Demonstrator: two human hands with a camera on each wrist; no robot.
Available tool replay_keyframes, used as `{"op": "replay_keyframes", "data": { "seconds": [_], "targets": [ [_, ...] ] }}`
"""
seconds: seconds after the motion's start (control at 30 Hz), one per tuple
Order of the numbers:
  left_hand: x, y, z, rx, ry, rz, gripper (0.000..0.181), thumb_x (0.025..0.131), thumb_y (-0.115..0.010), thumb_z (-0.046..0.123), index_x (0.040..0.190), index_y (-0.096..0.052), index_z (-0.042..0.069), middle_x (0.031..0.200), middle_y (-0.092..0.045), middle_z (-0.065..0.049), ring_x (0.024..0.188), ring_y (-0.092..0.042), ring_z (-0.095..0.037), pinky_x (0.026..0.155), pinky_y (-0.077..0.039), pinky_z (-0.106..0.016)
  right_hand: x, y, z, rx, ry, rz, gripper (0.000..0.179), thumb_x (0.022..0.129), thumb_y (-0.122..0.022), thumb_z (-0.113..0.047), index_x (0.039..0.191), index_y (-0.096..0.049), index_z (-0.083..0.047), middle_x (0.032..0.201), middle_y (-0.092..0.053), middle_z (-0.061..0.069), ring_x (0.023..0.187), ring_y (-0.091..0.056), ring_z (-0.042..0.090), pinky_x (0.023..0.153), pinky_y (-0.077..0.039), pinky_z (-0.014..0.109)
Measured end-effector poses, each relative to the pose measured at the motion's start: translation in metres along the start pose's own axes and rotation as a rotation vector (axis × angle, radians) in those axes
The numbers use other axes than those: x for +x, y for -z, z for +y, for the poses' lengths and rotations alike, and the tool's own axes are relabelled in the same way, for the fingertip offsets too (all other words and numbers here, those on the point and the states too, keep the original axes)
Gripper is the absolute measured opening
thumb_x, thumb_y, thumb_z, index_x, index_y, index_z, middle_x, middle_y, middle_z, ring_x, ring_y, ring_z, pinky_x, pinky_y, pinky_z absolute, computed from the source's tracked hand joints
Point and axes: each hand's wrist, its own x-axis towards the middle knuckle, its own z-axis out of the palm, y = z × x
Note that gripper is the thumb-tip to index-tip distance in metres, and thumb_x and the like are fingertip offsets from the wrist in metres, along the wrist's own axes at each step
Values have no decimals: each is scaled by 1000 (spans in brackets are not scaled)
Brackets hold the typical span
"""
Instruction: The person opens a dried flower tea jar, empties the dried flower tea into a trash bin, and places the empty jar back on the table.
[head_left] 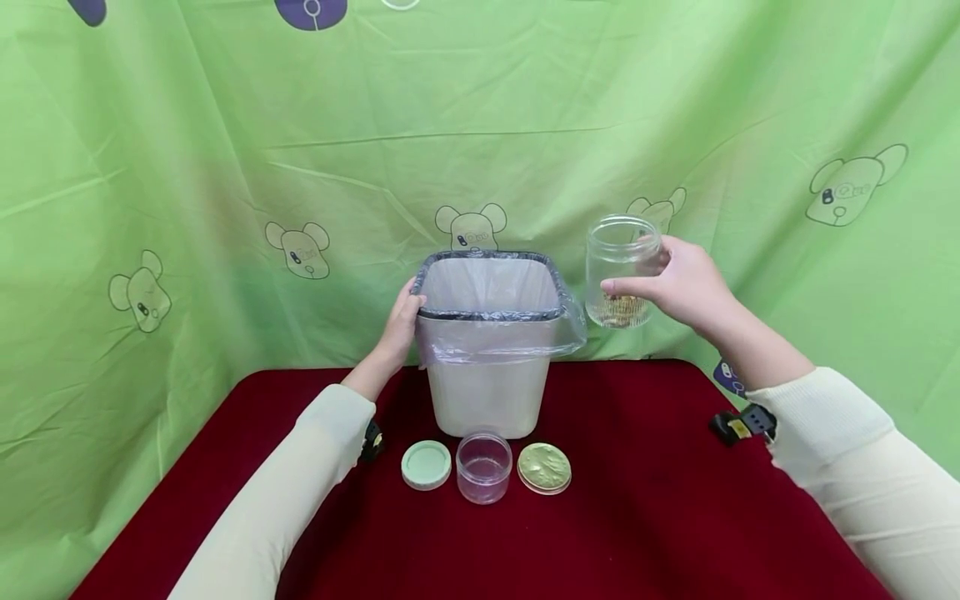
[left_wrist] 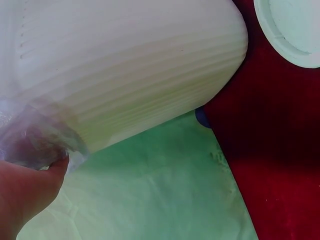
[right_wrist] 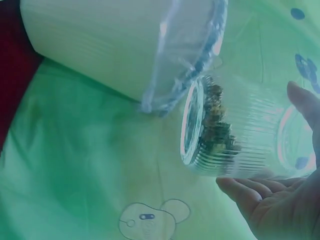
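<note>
A white trash bin (head_left: 487, 392), lined with a clear plastic bag (head_left: 487, 340), stands upright at the back of the table. My left hand (head_left: 401, 323) grips its left rim through the bag, thumb on top. In the left wrist view the thumb (left_wrist: 55, 172) presses against the bag's folds; the other fingers are hidden. To the right of the bin, my right hand (head_left: 690, 279) holds a ribbed clear glass jar (head_left: 622, 258) upright in the air, thumb in front and fingers behind. Brown and greenish dried bits (right_wrist: 216, 125) lie in the jar's bottom, and its mouth is uncovered.
In front of the bin on the red tablecloth (head_left: 600, 517) sit a pale green lid (head_left: 426, 464), a small clear lidless container (head_left: 483, 479) and a gold-coloured lid (head_left: 544, 467). A green curtain (head_left: 375, 175) hangs close behind the table.
</note>
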Motion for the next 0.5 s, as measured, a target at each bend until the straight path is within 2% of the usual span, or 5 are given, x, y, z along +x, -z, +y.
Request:
{"op": "replay_keyframes", "data": {
  "seconds": [0.2,0.37,0.43,0.5],
  "targets": [
    [0,1,0,11,-8,-1,68,90,-39,24,152,-23,2,150,-32,-20,133,-32,-34,109,-24,-47,19,2,-7,-33,8,20,78,72,-83,-48,123,-54,3,115,-61,22,105,-55,32,86,-43,48],
    [1,2,-1,7,-10,-15,64,93,-37,22,153,-22,2,152,-30,-21,135,-30,-34,111,-21,-46,32,2,-11,-167,53,42,76,72,-82,-50,120,-55,3,110,-61,22,99,-56,35,82,-44,49],
    [-2,2,6,2,-3,-24,63,94,-37,19,152,-21,0,153,-28,-22,137,-28,-35,112,-21,-46,37,3,-14,-228,70,49,75,72,-82,-49,119,-55,3,109,-61,22,98,-56,35,81,-44,50],
    [-2,2,5,-4,-8,-29,62,95,-36,18,152,-21,0,153,-26,-22,138,-26,-35,112,-20,-46,42,3,-18,-275,76,48,74,72,-82,-47,119,-54,3,108,-61,22,97,-56,36,80,-44,51]
  ]
}}
